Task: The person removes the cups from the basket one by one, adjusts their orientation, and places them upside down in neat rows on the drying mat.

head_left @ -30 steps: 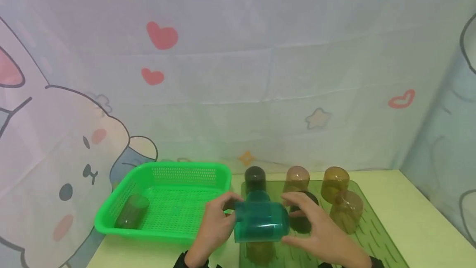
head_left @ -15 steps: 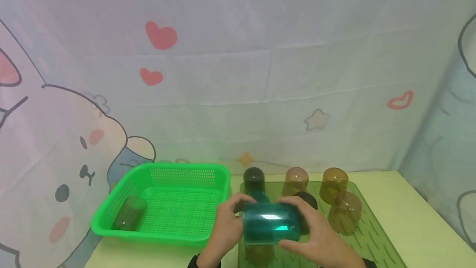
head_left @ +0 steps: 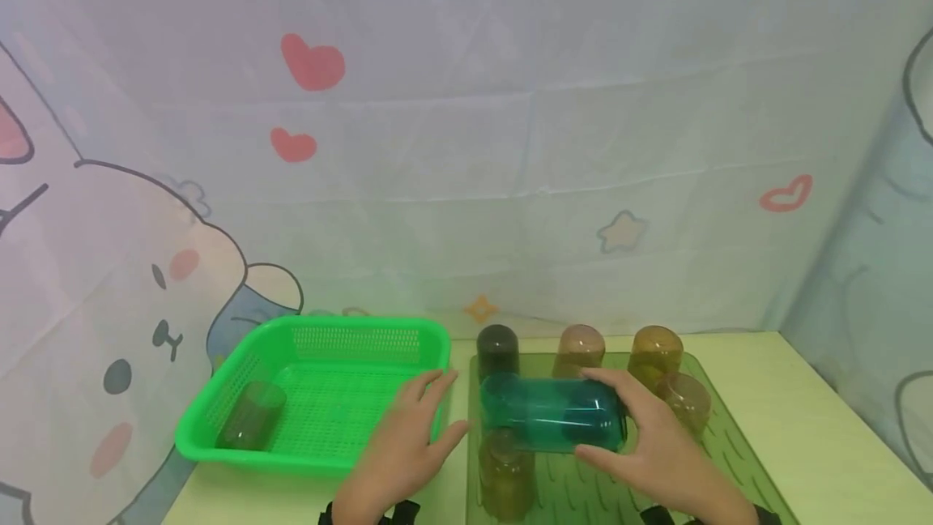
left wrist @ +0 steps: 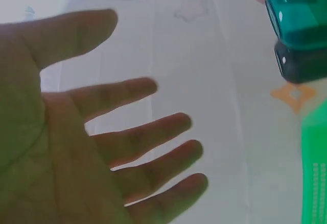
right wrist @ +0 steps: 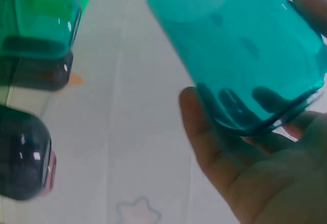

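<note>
My right hand [head_left: 656, 436] holds a clear teal cup [head_left: 561, 420] by its base end, fingers and thumb around it. The cup lies sideways in the air over the green mat [head_left: 583, 492], its mouth toward the left. In the right wrist view the same teal cup [right wrist: 245, 50] is tilted, with fingers bent about its base. My left hand [head_left: 401, 436] is apart from the cup, in front of the basket's right side. The left wrist view shows the left hand [left wrist: 102, 132] with fingers spread and nothing in the palm.
A green basket [head_left: 313, 467] at left contains a greyish clear cup [head_left: 253, 416]. Upside-down cups stand on the mat: dark [head_left: 499, 347], pink [head_left: 581, 347], amber [head_left: 656, 355], pinkish-brown [head_left: 685, 403] and near amber [head_left: 508, 476]. Another teal cup [head_left: 499, 387] is partly hidden. A printed cloth hangs behind.
Both hands were on the teal cup. The left hand has let go and moved left with its fingers spread. The right hand has carried the cup slightly right and away.
</note>
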Tool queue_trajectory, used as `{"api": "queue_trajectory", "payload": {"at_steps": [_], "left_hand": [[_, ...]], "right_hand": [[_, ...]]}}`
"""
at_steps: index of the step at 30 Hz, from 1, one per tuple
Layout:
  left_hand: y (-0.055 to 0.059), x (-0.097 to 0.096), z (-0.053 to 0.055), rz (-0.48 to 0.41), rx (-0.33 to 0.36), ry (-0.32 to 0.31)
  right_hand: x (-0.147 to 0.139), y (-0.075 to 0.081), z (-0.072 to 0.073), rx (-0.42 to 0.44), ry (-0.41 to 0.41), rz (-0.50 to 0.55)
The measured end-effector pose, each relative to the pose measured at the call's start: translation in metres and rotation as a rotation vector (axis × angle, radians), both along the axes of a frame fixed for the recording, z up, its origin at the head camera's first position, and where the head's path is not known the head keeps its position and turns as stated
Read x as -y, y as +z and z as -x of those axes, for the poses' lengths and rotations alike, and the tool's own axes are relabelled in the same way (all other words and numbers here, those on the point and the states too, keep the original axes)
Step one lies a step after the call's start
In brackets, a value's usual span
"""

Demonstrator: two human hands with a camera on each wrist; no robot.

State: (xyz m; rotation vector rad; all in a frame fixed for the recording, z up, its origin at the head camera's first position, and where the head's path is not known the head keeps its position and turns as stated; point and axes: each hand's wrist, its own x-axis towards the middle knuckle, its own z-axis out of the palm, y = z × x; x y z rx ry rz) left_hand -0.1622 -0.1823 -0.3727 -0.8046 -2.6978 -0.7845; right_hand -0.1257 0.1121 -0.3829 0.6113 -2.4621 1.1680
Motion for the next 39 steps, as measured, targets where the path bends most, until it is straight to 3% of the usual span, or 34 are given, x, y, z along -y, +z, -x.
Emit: {"api": "queue_trajectory", "payload": {"at_steps": [6, 11, 15, 21, 27, 29, 35, 39], "left_hand": [[0.0, 0.011, 0.001, 0.114, -0.009, 0.045], [-0.002, 0.015, 0.002, 0.131, 0.032, 0.052], [-0.002, 0.016, 0.001, 0.133, 0.082, 0.061], [0.001, 0.015, 0.001, 0.148, 0.085, 0.055], [0.003, 0.014, 0.001, 0.143, 0.131, 0.055], [0.003, 0.013, 0.001, 0.144, 0.133, 0.051], [0.003, 0.013, 0.002, 0.143, 0.126, 0.051], [0.003, 0.013, 0.0, 0.151, 0.123, 0.045]], "right_hand": [[-0.018, 0.005, -0.001, 0.103, -0.041, -0.079], [-0.025, 0.003, 0.001, 0.252, -0.061, -0.15], [-0.028, -0.006, 0.005, 0.36, -0.028, -0.229], [-0.03, -0.024, 0.015, 0.38, 0.051, -0.341], [-0.024, -0.038, 0.025, 0.529, 0.016, -0.364], [-0.024, -0.04, 0.026, 0.532, 0.019, -0.371], [-0.021, -0.044, 0.03, 0.389, 0.042, -0.444], [-0.017, -0.045, 0.029, 0.41, 0.027, -0.453]]}}
